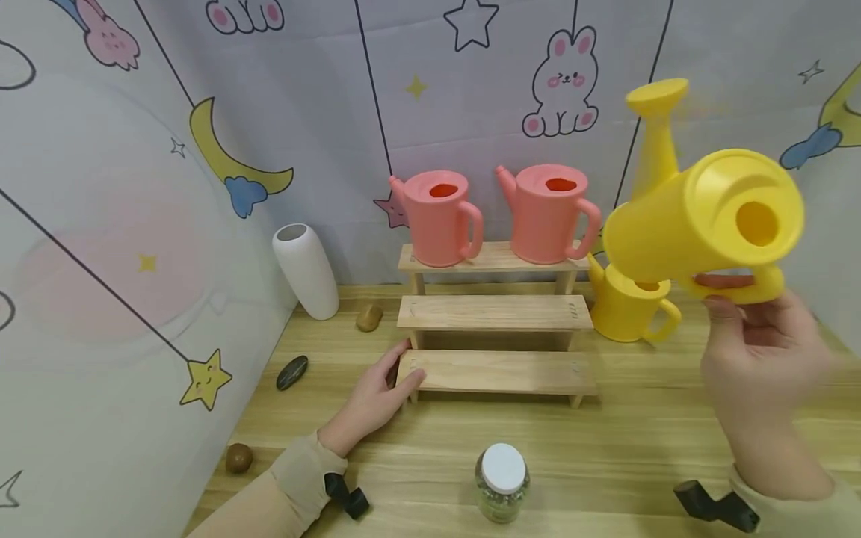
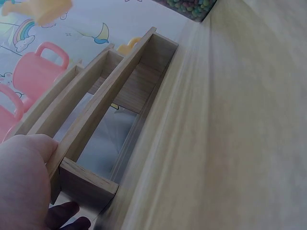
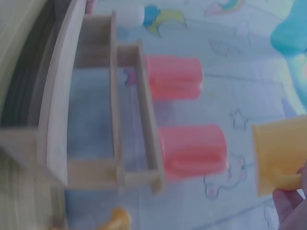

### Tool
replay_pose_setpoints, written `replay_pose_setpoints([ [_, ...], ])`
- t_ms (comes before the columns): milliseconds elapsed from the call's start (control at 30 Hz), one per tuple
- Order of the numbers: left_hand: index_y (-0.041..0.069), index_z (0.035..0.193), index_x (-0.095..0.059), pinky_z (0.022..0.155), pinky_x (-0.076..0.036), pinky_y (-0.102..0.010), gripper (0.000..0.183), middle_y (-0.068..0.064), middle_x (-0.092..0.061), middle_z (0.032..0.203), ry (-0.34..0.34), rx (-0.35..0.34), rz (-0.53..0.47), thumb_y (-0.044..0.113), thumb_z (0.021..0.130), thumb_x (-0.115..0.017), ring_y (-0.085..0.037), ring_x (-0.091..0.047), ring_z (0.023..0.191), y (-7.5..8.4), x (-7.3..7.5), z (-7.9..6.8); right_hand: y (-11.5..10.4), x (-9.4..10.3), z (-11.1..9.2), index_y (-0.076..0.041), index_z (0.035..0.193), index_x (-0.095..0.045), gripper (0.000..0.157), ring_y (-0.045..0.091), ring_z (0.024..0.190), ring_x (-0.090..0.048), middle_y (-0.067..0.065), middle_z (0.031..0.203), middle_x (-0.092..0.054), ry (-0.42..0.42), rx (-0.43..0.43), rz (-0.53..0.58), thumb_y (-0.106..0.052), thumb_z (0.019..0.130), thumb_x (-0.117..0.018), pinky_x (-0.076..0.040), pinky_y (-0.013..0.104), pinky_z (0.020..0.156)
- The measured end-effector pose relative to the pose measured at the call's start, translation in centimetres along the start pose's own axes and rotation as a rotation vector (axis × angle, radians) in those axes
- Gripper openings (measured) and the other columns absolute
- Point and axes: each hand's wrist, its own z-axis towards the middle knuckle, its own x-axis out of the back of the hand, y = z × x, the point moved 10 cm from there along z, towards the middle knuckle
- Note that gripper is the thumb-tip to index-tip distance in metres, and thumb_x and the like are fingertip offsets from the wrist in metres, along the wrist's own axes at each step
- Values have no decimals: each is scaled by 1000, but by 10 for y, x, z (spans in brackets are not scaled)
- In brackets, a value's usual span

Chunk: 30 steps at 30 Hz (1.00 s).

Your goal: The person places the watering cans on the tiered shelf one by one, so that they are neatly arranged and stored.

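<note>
My right hand point(image 1: 767, 366) holds a yellow watering can point(image 1: 699, 217) by its handle, raised at the right. The can is tilted, with its spout upward and its top opening facing me. In the right wrist view, part of this watering can point(image 3: 280, 155) shows at the right edge. My left hand point(image 1: 370, 400) grips the left end of the lowest step of a three-step wooden stand point(image 1: 498, 371). Its thumb lies on the board, the other fingers around the outer side. Two pink watering cans point(image 1: 439, 224) point(image 1: 546, 220) stand upright on the top step.
Behind the stand's right end, a second yellow watering can point(image 1: 628, 306) stands on the table. A white-lidded jar point(image 1: 502, 482) is in front of the stand. To the left are a white vase point(image 1: 306, 273), a tan stone point(image 1: 368, 318), a dark stone point(image 1: 292, 372) and a brown ball point(image 1: 238, 458).
</note>
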Motion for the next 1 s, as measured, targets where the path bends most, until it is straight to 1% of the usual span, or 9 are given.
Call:
replay_pose_setpoints([
  [67,23,160,-36,123,-37,-40,79,-1,-38,164,1,-1,4,59,95,-65,-15,-36,152,0,0,0,-9,-17,-7,24,105,-65,22,4,76,-73,14,98,-79,-50,-3,60,13,87,-68,-45,7,54],
  [133,23,160,-36,123,-37,-40,79,-2,-38,164,1,-5,4,58,95,-65,-15,-37,152,0,0,1,-14,-35,-14,24,106,-66,23,3,74,-72,11,99,-80,-127,-12,80,15,85,-70,-44,7,53],
  [233,21,160,-36,123,-38,-41,78,-3,-39,164,4,-14,15,57,96,-65,-17,-37,152,1,1,1,-17,-65,-26,21,108,-67,27,3,78,-72,8,100,-80,-276,-2,85,20,82,-71,-51,7,60],
  [333,21,160,-37,122,-39,-41,77,-3,-40,163,9,-16,26,56,96,-65,-17,-39,151,2,2,0,-15,-94,-37,13,110,-71,33,-2,79,-70,5,100,-79,-411,14,44,21,79,-75,-53,6,64],
  [400,21,159,-38,121,-40,-43,77,-3,-41,163,15,-20,38,56,96,-65,-18,-40,151,4,3,-1,-11,-111,-43,6,111,-74,36,-2,85,-71,5,98,-79,-483,9,22,19,77,-77,-55,8,67],
  [467,22,159,-38,121,-41,-42,76,-2,-42,163,16,-17,48,56,96,-65,-18,-40,151,5,3,-1,-6,-125,-49,-3,112,-75,37,-5,86,-71,3,97,-78,-552,-7,-18,15,79,-79,-55,9,66],
  [600,21,159,-37,121,-41,-44,76,-3,-40,163,8,-29,58,56,97,-63,-20,-39,151,7,2,-2,7,-149,-62,-10,111,-75,31,-3,90,-72,4,96,-79,-685,-54,-25,5,85,-79,-59,12,70],
  [767,23,159,-37,122,-40,-44,75,-1,-39,164,0,-22,53,56,98,-62,-18,-38,152,6,2,-1,23,-174,-77,-14,111,-74,22,4,91,-73,1,100,-79,-814,-132,-46,-8,90,-78,-61,16,75],
  [1000,22,159,-37,122,-39,-44,74,-1,-40,163,-6,-25,51,55,98,-63,-19,-38,152,5,2,-1,40,-198,-91,-18,109,-73,20,10,94,-74,-2,103,-79,-903,-236,-102,-17,90,-79,-62,20,78],
])
